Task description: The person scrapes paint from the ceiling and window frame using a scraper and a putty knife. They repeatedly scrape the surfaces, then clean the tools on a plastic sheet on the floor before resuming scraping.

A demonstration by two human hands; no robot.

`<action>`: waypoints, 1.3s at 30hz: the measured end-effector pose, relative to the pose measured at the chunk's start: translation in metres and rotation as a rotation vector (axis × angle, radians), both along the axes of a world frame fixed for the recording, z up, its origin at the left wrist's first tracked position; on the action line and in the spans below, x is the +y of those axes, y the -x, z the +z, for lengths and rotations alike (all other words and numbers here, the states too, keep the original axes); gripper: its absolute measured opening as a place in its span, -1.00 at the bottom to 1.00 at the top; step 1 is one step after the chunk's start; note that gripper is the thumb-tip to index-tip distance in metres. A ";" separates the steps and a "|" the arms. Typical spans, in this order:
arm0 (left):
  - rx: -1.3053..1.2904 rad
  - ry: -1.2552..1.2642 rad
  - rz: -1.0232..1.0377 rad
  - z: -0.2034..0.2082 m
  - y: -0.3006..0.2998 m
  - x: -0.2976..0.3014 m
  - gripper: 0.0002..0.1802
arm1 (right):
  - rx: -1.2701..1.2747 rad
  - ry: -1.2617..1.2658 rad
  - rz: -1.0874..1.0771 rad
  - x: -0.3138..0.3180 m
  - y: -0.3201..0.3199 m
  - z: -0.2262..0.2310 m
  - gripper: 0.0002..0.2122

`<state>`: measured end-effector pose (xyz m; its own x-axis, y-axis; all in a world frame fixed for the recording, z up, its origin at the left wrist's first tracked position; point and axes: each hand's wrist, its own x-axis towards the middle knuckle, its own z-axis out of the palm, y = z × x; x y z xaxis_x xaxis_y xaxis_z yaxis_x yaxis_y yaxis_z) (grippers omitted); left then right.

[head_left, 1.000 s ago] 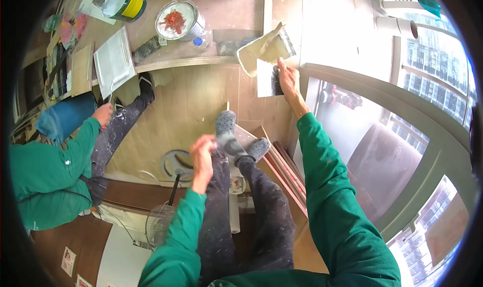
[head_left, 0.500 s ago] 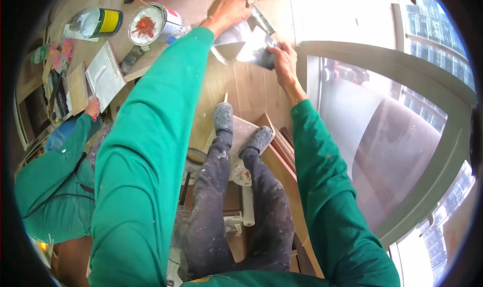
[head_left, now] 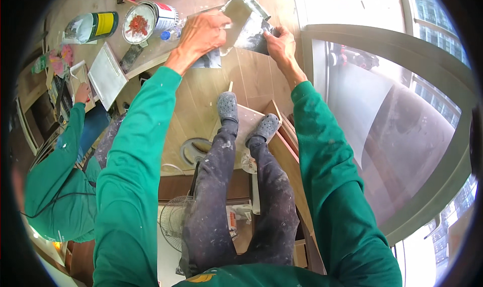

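Note:
My right hand (head_left: 283,44) pinches the edge of a wide, flat metal filling blade (head_left: 253,34) smeared with pale paste. A long stiff rim runs along the blade's far edge, and a beige face shows beside the smeared part. My left hand (head_left: 204,38) is closed just to the left of it, its fingertips slightly blurred. From under this hand juts a second grey metal scraper (head_left: 209,60), its handle hidden by the palm. Both hands are held out over the wooden floor, beside the work surface.
An open paint tin (head_left: 163,18) with reddish lumps on its lid, a bottle with a yellow label (head_left: 93,26) and a white board (head_left: 107,75) are at the left. A co-worker in green (head_left: 63,186) reaches there. A glazed window frame (head_left: 387,50) stands right; a fan (head_left: 176,216) is below.
My left hand has come down and left from the blade's far rim, drawing the scraper away. My right hand has risen slightly with its blade. The co-worker's hand has shifted left off the white board.

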<state>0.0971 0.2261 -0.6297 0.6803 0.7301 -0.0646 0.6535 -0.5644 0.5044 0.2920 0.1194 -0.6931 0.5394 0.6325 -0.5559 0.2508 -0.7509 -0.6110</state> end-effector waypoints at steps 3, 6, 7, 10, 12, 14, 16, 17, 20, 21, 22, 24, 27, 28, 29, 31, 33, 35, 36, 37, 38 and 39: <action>0.025 0.115 0.066 -0.017 -0.006 -0.003 -0.76 | -0.031 0.066 0.014 0.002 0.000 0.004 -0.54; -0.048 0.228 0.250 -0.016 -0.010 -0.018 -0.79 | -0.056 0.106 0.007 0.002 0.003 0.011 -0.53; -0.084 0.262 0.313 -0.011 -0.006 -0.023 -0.80 | -0.062 0.110 0.002 0.003 0.004 0.015 -0.52; -0.262 0.240 0.469 0.010 0.008 -0.034 -0.85 | -0.067 0.126 0.016 0.009 0.007 0.023 -0.50; -0.300 0.276 0.559 0.042 0.008 -0.040 -0.87 | -0.101 0.135 0.006 0.005 0.005 0.022 -0.53; -0.308 0.254 0.594 0.074 0.013 -0.056 -0.87 | -0.065 0.089 0.002 -0.001 0.002 0.019 -0.52; -0.314 0.162 0.565 0.095 0.017 -0.064 -0.85 | -0.025 -0.015 -0.035 0.000 0.000 0.020 -0.58; -0.323 0.169 0.579 0.107 0.022 -0.069 -0.85 | 0.059 -0.056 -0.083 -0.002 0.001 0.026 -0.60; -0.324 0.127 0.586 0.135 0.033 -0.081 -0.86 | 0.193 -0.110 -0.211 -0.005 0.002 0.043 -0.73; -0.351 0.090 0.574 0.145 0.035 -0.085 -0.85 | 0.239 -0.131 -0.224 -0.005 0.001 0.045 -0.74; -0.378 0.054 0.561 0.156 0.036 -0.088 -0.85 | 0.285 -0.152 -0.236 -0.006 0.001 0.048 -0.75; -0.442 0.029 0.551 0.170 0.045 -0.097 -0.83 | 0.333 -0.175 -0.237 -0.005 0.003 0.055 -0.77; -0.475 0.051 0.566 0.205 0.049 -0.105 -0.83 | 0.344 -0.237 -0.204 0.002 0.007 0.065 -0.79; -0.456 0.020 0.535 0.216 0.050 -0.107 -0.84 | 0.365 -0.212 -0.192 0.003 0.008 0.061 -0.79; -0.472 0.000 0.518 0.224 0.051 -0.109 -0.84 | 0.390 -0.188 -0.180 0.007 0.009 0.057 -0.78; -0.504 -0.037 0.481 0.235 0.052 -0.109 -0.84 | 0.438 -0.161 -0.164 0.013 0.008 0.047 -0.77; -0.473 -0.019 0.478 0.238 0.057 -0.111 -0.84 | 0.496 -0.151 -0.139 0.020 0.015 0.047 -0.76; -0.461 -0.001 0.489 0.230 0.061 -0.110 -0.84 | 0.515 -0.164 -0.135 0.025 0.016 0.049 -0.74; -0.433 -0.002 0.478 0.225 0.063 -0.109 -0.84 | 0.524 -0.169 -0.133 0.027 0.017 0.050 -0.73; -0.404 -0.003 0.467 0.218 0.064 -0.107 -0.84 | 0.480 -0.186 -0.090 0.030 0.017 0.046 -0.73; -0.377 0.000 0.451 0.214 0.064 -0.106 -0.84 | 0.434 -0.202 -0.053 0.031 0.013 0.038 -0.72; -0.375 -0.018 0.419 0.209 0.065 -0.104 -0.84 | 0.386 -0.218 -0.013 0.034 0.008 0.032 -0.71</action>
<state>0.0323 0.1218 -0.4208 0.3059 0.9416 0.1410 0.6019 -0.3060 0.7376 0.2835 0.1533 -0.6613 0.3268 0.7518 -0.5727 -0.0350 -0.5960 -0.8023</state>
